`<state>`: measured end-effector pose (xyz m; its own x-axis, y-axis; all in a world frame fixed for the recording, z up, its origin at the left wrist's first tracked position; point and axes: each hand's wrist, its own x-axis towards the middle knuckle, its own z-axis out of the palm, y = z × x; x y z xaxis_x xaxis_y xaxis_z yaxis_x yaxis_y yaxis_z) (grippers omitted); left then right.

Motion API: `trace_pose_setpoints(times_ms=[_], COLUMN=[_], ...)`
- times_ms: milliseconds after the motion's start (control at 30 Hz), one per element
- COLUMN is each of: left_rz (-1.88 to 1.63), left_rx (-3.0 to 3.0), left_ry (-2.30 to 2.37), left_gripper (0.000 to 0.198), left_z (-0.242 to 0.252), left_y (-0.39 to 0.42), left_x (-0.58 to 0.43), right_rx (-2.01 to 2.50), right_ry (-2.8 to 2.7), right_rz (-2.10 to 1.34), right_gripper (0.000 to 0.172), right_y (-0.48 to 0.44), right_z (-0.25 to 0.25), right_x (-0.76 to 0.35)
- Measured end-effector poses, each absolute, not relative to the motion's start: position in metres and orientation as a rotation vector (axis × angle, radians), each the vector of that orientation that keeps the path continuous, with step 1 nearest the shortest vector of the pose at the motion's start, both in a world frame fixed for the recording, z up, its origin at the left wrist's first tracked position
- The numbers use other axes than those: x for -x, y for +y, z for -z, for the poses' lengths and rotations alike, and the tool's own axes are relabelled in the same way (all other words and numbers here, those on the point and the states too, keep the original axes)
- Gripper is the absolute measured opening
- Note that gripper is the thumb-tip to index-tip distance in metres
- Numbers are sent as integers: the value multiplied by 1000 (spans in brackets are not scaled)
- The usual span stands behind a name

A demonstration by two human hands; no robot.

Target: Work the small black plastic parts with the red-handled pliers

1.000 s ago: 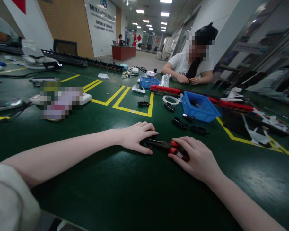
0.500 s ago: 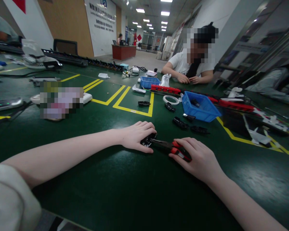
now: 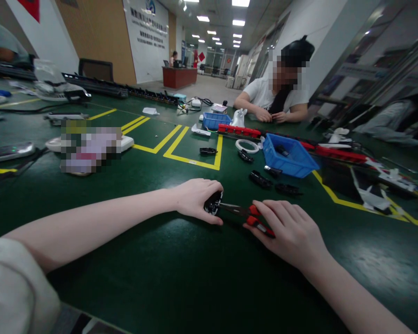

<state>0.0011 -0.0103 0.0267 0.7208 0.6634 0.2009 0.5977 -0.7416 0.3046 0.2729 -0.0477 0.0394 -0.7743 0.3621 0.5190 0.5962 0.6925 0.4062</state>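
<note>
My left hand point(image 3: 197, 200) is closed round a small black plastic part point(image 3: 213, 202) with whitish edges, low over the green table point(image 3: 181, 273). Its far side is hidden by my fingers. In my right hand point(image 3: 292, 229) is a pair of needle-nose pliers point(image 3: 252, 217) with red and black handles. The thin jaws point left, and their tips meet the right side of the black part. Whether the tips pinch anything there is too small to tell. Beyond my hands lie several similar black parts point(image 3: 260, 179).
A blue bin point(image 3: 289, 157) with dark pieces inside stands beyond my right hand, beside a white ring point(image 3: 247, 146). A smaller blue bin point(image 3: 216, 120) and a red strip point(image 3: 239, 130) are farther back. A phone point(image 3: 90, 150) lies left. Across the table sits a person point(image 3: 261, 95).
The pliers' handles have spread slightly wider in my right hand. My left hand has tilted a little, so more of the black part's right side shows.
</note>
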Motion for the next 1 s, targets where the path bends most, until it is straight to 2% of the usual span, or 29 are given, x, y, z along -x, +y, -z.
trace_pose_setpoints(times_ms=[500, 1000], left_rz=[-444, -438], left_rx=[-2724, -2746], left_ry=[990, 995], left_gripper=[62, 62], left_z=[-26, -28], left_y=[-9, -11], left_x=[-1, -2], right_rx=[948, 915], right_ry=[-2465, -2479], right_rz=[545, 608], right_gripper=[43, 43], right_y=[-48, -47], right_z=[-37, -36], right_x=[-274, -267])
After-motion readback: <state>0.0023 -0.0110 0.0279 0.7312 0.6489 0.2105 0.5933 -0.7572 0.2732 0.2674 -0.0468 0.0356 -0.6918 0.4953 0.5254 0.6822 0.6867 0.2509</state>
